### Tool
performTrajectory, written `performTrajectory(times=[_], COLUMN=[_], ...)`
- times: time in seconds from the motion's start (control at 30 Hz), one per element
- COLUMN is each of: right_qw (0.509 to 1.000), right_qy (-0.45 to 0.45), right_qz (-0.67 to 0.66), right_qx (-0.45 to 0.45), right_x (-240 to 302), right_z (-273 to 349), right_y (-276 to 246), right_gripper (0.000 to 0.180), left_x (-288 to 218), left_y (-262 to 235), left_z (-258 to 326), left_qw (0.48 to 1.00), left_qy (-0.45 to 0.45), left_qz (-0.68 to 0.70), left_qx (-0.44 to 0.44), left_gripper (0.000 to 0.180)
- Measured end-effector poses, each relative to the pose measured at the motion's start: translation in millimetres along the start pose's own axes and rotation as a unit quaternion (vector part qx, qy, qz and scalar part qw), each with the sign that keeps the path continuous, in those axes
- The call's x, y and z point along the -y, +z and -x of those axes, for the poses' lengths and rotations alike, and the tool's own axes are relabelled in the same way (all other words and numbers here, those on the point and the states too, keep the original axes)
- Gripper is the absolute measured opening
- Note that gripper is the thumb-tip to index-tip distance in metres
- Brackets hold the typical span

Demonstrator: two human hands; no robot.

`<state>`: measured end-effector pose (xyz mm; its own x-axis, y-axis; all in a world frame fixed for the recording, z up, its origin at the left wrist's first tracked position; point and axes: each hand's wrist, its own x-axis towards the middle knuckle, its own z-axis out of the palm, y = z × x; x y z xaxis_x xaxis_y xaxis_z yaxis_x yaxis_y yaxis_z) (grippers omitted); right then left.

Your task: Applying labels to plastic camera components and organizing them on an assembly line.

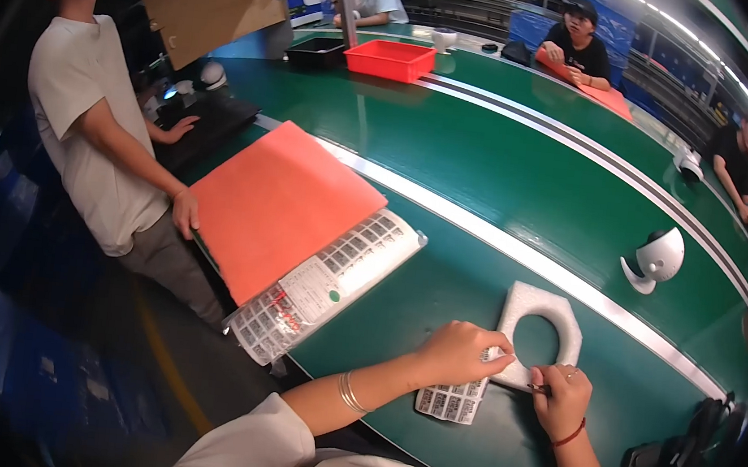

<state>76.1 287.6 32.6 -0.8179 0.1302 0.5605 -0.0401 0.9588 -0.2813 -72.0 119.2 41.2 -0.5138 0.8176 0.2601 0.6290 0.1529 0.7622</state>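
My left hand point(463, 355) is closed in a pinch at the near left rim of a white foam piece point(569, 333) with a large round hole. What its fingertips hold, if anything, is too small to tell. Partly under that hand lies a small sheet of printed labels point(449, 405), its upper part hidden. My right hand point(563, 398) is closed around a thin dark tool point(539, 389), kind unclear, at the foam's near edge. The foam lies flat on the green worktable point(421, 306).
Left of my hands, an orange sheet point(291, 203) covers part of a stack of label sheets point(295, 302); a co-worker's hand point(185, 213) touches it. A white camera-like device point(660, 257) stands on the green conveyor point(491, 137). Red point(391, 60) and black point(315, 50) bins stand farther back.
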Motion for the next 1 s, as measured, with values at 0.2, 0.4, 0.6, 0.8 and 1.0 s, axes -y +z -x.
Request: performTrajectory(times=[0.2, 0.4, 0.6, 0.8, 1.0], right_qw=[1.0, 1.0, 0.999, 1.0, 1.0], right_qy=[-0.003, 0.004, 0.023, 0.016, 0.014], right_qz=[-0.005, -0.018, -0.027, -0.018, -0.005], right_qx=[-0.009, 0.001, -0.005, -0.008, -0.005], right_x=[-1, -3, -5, -3, -5], right_z=[-1, 1, 2, -1, -2], right_y=[0, 1, 0, 1, 2], right_gripper=[0.008, 0.011, 0.017, 0.024, 0.029], left_x=[5, 5, -2, -4, -7], left_y=[4, 5, 0, -1, -3], left_z=[0, 1, 1, 1, 0], left_qw=[1.0, 0.999, 0.999, 0.999, 0.999], left_qy=[0.021, 0.025, -0.002, -0.009, -0.021], left_qz=[-0.012, -0.023, -0.04, -0.038, -0.029], left_qx=[-0.017, -0.011, 0.006, 0.014, 0.026], left_gripper=[0.016, 0.016, 0.02, 0.02, 0.02])
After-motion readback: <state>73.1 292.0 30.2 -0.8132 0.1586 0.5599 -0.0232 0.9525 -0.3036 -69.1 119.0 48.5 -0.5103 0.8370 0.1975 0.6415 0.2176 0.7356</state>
